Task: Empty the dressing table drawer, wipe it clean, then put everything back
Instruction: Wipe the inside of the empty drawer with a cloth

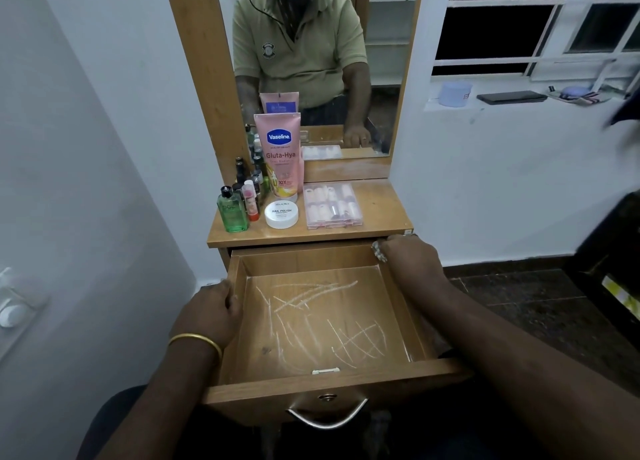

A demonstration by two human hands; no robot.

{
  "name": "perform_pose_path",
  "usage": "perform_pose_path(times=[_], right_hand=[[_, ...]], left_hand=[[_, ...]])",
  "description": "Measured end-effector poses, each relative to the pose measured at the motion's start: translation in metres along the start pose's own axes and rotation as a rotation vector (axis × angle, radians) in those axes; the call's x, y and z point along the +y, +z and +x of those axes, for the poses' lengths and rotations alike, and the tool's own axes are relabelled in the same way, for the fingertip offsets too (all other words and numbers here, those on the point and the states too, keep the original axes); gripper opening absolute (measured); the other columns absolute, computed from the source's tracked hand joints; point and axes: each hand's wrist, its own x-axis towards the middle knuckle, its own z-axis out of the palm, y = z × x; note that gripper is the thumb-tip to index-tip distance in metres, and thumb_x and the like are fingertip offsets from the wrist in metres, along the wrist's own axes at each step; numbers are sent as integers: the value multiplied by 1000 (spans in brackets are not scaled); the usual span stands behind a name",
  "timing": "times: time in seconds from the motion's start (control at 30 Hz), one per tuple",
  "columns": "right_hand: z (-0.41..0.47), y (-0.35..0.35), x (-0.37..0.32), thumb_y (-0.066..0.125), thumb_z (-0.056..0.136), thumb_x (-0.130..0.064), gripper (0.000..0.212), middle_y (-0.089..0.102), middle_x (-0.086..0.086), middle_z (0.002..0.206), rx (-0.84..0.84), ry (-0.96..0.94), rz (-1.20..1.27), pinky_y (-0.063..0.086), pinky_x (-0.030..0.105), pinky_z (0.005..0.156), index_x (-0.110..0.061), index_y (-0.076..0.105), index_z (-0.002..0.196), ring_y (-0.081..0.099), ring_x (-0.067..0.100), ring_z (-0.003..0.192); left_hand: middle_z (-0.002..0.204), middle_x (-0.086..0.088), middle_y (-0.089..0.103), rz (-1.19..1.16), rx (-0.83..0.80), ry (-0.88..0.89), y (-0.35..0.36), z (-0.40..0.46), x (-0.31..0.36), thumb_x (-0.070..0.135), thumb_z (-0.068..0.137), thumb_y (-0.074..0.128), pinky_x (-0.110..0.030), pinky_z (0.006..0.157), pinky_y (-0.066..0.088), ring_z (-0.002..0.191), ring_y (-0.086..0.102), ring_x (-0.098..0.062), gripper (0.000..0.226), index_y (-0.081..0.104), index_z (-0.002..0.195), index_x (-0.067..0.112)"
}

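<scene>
The wooden drawer is pulled out, and its bare floor shows white streaky marks. My left hand, with a gold bangle on the wrist, grips the drawer's left wall. My right hand is curled at the drawer's back right corner, just under the table top's edge. A small whitish wad, perhaps tissue or cloth, pokes out from its fingers. On the table top stand a pink Vaseline tube, a white nail polish remover tub, a clear box of nail pieces, a green bottle and several small bottles.
A mirror behind the table reflects the person. A white wall lies close on the left. At right, a window ledge holds a pale tub, a dark flat case and small items. A metal handle hangs on the drawer front.
</scene>
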Motion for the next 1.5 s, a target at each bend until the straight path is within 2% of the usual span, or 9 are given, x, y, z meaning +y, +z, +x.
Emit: perform_pose_path(times=[0.2,0.33,0.43,0.53,0.63,0.9,1.07,1.37,1.5], right_hand=[[-15,-13,17,63,93,-21,27,70,3,113,-151,81,237,52,32,82,-25,72,118,62,21,101],[-34,-27,35,67,87,-4,34,71,-1,112,-331,35,256,48,24,74,-23,75,113,63,15,95],[-37,-30,35,66,89,-8,26,73,1,106,-181,26,308,39,23,64,-21,75,110,62,16,86],[-31,-20,20,59,94,-16,30,72,3,117,40,-4,219,40,25,72,-23,70,122,66,22,99],[-24,-10,6,62,95,-20,30,69,3,125,76,-111,132,53,32,82,-20,67,124,67,23,106],[-21,-17,16,67,83,-12,20,72,2,104,-192,-177,25,52,28,74,-20,78,97,67,19,92],[-68,-48,25,73,83,-13,32,71,-4,107,-408,-142,141,50,25,80,-28,77,111,65,13,94],[-86,-79,29,62,82,-5,43,68,-14,114,-674,-186,93,55,30,86,-35,75,109,64,11,100],[-60,-85,8,54,81,-2,31,67,-8,99,-590,-181,201,54,36,82,-24,71,95,62,15,92]], left_hand=[[82,-1,61,-1,7,11,0,0,1,23,97,47,-30,69,51,72,58,-15,16,62,94,18],[82,-1,62,-8,7,6,0,0,0,23,97,47,-29,69,49,73,59,-17,15,61,95,17],[80,-1,62,-9,14,7,1,-1,-1,23,97,47,-31,70,52,72,59,-18,15,61,93,17],[83,-1,63,-15,-1,0,-1,-2,1,24,97,48,-32,72,53,74,59,-17,14,60,95,18],[86,-3,63,-15,-9,-1,-3,-3,1,24,97,47,-33,74,53,77,60,-20,15,61,97,18],[87,-7,62,7,0,-10,-2,-2,0,22,96,49,-32,70,44,76,54,-24,18,63,98,11],[99,-14,67,-62,18,-26,-3,-4,1,20,95,53,-34,76,44,86,60,-32,20,65,104,7],[108,-10,70,-319,31,-123,-10,-13,6,20,94,58,-27,83,40,100,62,-30,24,71,111,7],[86,-6,76,-855,-47,-440,-20,-11,-3,46,94,53,-38,78,55,82,69,-28,40,79,90,16]])
